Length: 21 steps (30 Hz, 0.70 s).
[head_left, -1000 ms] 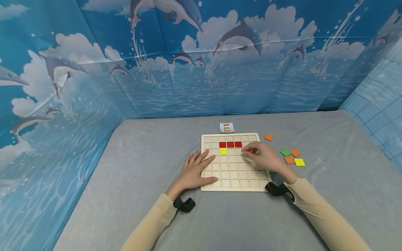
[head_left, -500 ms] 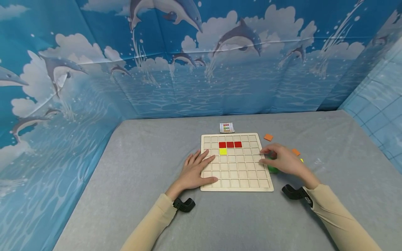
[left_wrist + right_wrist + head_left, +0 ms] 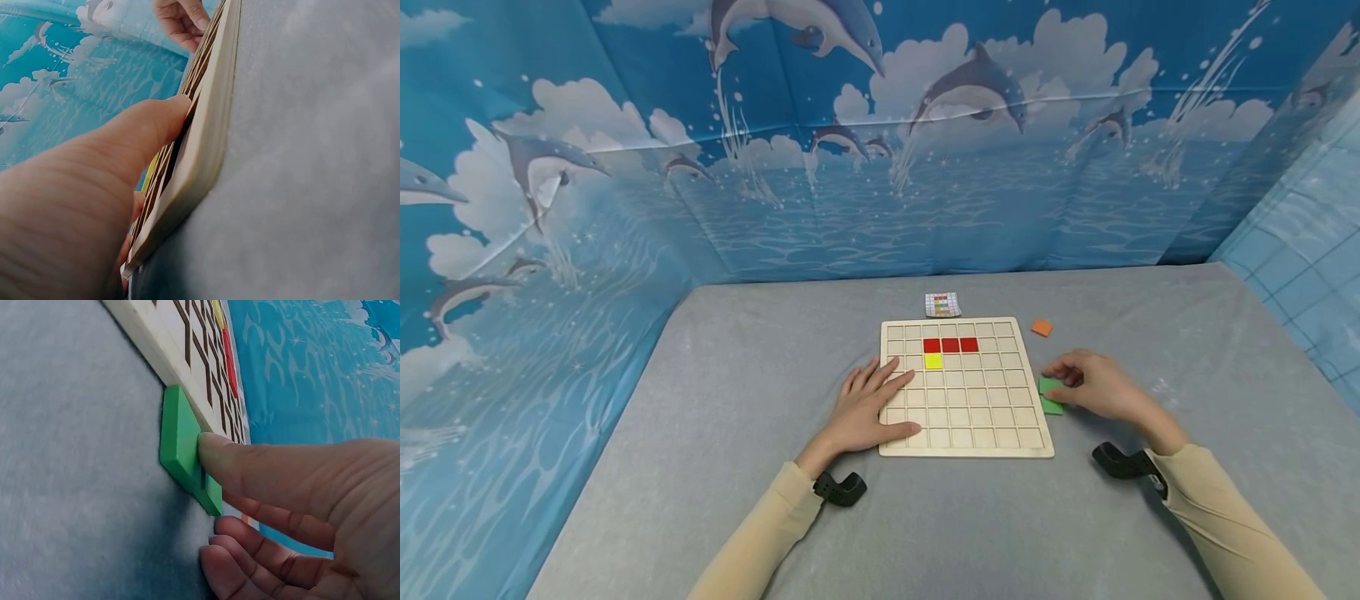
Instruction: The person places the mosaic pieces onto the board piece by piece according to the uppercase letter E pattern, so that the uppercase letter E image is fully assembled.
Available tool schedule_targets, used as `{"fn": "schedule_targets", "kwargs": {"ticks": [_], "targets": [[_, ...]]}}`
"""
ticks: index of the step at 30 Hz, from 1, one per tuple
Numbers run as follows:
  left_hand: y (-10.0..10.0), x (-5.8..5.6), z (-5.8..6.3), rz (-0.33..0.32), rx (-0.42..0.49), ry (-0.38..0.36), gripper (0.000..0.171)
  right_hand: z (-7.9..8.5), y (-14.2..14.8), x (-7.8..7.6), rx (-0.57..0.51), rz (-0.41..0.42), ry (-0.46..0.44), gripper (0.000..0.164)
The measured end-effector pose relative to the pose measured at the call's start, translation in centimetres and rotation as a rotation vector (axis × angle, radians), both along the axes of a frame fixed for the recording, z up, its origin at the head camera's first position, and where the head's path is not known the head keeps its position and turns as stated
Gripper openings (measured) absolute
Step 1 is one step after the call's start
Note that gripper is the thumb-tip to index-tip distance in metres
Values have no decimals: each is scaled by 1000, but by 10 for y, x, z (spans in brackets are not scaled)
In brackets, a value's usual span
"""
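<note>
My left hand [image 3: 867, 417] lies spread over the left side of the wooden grid board [image 3: 966, 417], its thumb along the near left part. In the left wrist view the thumb [image 3: 150, 122] presses on the board's rim. Right of the board, my right hand [image 3: 1097, 385] is down at two green square tiles. Its thumb and index finger are around the farther green tile [image 3: 214, 497], the thumb at the seam with the nearer green tile [image 3: 180, 434]. The other fingers are curled beneath. Three red tiles [image 3: 951, 345] and a yellow tile [image 3: 933, 361] sit in the grid.
A small pattern card [image 3: 942, 305] lies just beyond the board. One orange tile [image 3: 1041, 328] rests near its far right corner. The grey tablecloth [image 3: 760, 375] covers the table, and a dolphin-print curtain [image 3: 865, 200] hangs behind it.
My right hand has moved right, off the board, and come down to the green tiles beside it. It now covers the loose tiles seen farther right. My left hand stays put.
</note>
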<state>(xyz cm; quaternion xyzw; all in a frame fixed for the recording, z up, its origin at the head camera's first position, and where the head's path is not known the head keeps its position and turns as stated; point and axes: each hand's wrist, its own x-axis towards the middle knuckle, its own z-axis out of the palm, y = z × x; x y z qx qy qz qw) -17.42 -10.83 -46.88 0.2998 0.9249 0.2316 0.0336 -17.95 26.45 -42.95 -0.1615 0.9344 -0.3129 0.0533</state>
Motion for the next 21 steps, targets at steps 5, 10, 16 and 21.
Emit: {"fn": "schedule_targets", "kwargs": {"ticks": [5, 10, 16, 21], "targets": [[0, 0, 0, -9, 14, 13, 77, 1, 1, 0, -15, -9, -12, 19], [0, 1, 2, -12, 10, 9, 77, 0, 1, 1, 4, -5, 6, 16], [0, 0, 2, -3, -9, 4, 78, -2, 1, 5, -14, -14, 19, 19], [0, 0, 1, -4, -5, 9, 77, -3, -2, 9, -20, -32, 60, 19]]}}
